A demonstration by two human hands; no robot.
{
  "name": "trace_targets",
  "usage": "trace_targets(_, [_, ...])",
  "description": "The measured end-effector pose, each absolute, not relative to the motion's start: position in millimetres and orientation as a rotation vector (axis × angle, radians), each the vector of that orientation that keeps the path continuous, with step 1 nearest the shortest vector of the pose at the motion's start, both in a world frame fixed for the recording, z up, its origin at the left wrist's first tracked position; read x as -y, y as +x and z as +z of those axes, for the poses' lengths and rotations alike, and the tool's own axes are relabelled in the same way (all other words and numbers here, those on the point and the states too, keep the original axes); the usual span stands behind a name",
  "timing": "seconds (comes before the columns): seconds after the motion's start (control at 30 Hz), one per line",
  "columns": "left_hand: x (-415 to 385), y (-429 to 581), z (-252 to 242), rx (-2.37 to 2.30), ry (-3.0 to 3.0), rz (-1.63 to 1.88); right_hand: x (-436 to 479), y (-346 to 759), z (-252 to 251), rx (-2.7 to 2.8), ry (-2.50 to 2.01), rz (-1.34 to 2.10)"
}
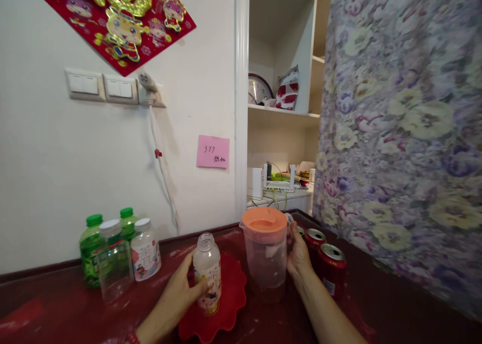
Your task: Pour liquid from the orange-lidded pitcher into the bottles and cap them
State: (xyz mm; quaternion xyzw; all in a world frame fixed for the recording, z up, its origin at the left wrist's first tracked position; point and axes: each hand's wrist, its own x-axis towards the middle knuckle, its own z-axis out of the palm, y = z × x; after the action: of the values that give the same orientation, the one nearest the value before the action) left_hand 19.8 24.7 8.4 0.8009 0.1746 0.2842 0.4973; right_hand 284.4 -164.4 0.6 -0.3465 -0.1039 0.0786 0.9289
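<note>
My left hand (179, 294) is wrapped around a small clear bottle (207, 271) with no cap, standing upright on a red scalloped plate (229, 304). My right hand (297, 256) grips the handle side of a clear plastic pitcher (265, 261) with an orange lid; a little amber liquid lies in its bottom. The pitcher stands on the dark red table just right of the plate.
Several bottles, two green (90, 248) and two clear with white caps (145, 251), stand at the left by the wall. Red cans (331, 266) sit right of the pitcher. A floral curtain (406, 133) hangs at the right; a white cable (161, 168) drops down the wall.
</note>
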Motion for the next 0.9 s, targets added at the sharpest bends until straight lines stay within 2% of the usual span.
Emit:
trace_targets(0.5, [-15.2, 18.1, 5.0, -0.361, 1.925, 0.793, 183.6, 249.4, 74.5, 0.195, -0.754, 0.18])
trace_targets(0.9, [-0.6, 10.1, 16.4, -0.36, 1.94, 0.751, 172.2, 249.6, 98.6, 0.326, -0.903, 0.166])
